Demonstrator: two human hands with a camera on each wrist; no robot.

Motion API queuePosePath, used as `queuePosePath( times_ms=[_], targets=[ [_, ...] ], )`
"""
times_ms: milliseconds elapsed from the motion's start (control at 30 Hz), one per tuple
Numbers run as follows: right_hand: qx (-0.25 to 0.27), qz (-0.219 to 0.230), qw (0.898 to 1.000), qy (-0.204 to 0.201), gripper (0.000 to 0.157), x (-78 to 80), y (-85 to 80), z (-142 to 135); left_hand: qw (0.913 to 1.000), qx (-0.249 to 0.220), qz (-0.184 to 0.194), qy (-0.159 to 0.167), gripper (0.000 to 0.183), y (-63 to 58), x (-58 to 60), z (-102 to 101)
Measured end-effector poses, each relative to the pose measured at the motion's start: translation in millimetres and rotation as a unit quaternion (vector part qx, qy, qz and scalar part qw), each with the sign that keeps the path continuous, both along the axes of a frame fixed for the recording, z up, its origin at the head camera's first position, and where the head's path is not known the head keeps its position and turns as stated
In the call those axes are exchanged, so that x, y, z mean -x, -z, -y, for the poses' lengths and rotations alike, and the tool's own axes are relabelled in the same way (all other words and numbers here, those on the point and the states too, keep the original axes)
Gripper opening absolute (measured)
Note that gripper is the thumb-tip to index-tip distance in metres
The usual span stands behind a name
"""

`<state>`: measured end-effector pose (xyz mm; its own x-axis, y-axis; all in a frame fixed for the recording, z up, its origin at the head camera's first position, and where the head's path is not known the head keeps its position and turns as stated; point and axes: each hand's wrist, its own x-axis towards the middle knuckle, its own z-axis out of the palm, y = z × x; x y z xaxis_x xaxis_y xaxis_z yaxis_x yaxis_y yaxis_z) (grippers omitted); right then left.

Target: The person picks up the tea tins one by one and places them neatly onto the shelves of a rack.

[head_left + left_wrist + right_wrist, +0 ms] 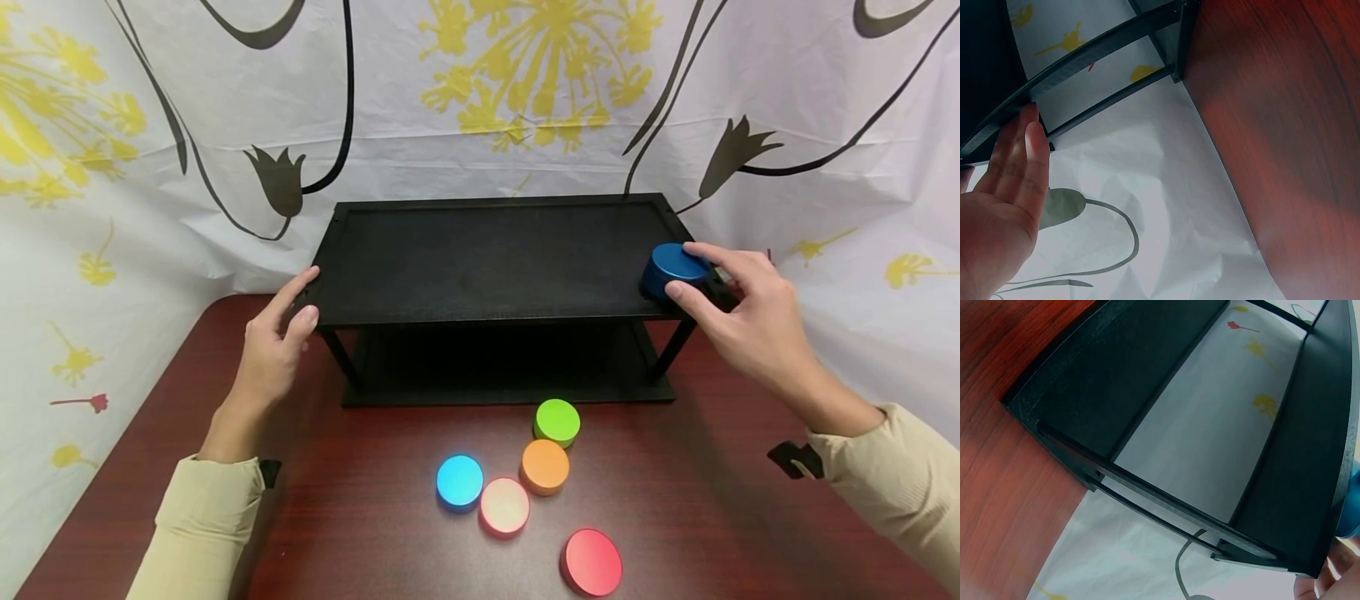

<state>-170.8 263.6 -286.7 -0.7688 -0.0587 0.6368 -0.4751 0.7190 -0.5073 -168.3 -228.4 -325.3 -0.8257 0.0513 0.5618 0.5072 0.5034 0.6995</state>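
Note:
My right hand (pixel 757 312) grips a dark blue, round, shiny tin (pixel 677 263) between thumb and fingers, at the right end of a black two-tier shelf (pixel 480 258). Only a sliver of the blue tin (pixel 1350 506) shows at the edge of the right wrist view, beside the fingertips. At the shelf's left end, my left hand (pixel 272 346) lies against the side edge. The left wrist view shows the left hand (pixel 1007 194) with its fingers straight along the shelf's side rail (pixel 1104 50).
On the dark red wood table (pixel 360 533) in front of the shelf lie round pieces: light blue (pixel 459 482), pale pink (pixel 505 506), orange (pixel 545 466), green (pixel 557 421) and red (pixel 592 562). A white flower-patterned cloth (pixel 480 108) hangs behind the shelf.

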Motion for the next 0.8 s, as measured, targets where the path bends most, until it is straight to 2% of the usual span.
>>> queuePosePath(
  times_ms=[567,800],
  targets=[
    [0.011,0.009,1.0,0.011,0.047,7.0,3.2,-5.7,1.0,0.001,0.007,-0.004,0.045,0.5,0.9,1.1],
    [0.009,-0.002,1.0,0.01,0.047,7.3,4.8,-8.1,1.0,0.003,0.008,-0.006,0.045,0.0,0.3,0.5]
  ],
)
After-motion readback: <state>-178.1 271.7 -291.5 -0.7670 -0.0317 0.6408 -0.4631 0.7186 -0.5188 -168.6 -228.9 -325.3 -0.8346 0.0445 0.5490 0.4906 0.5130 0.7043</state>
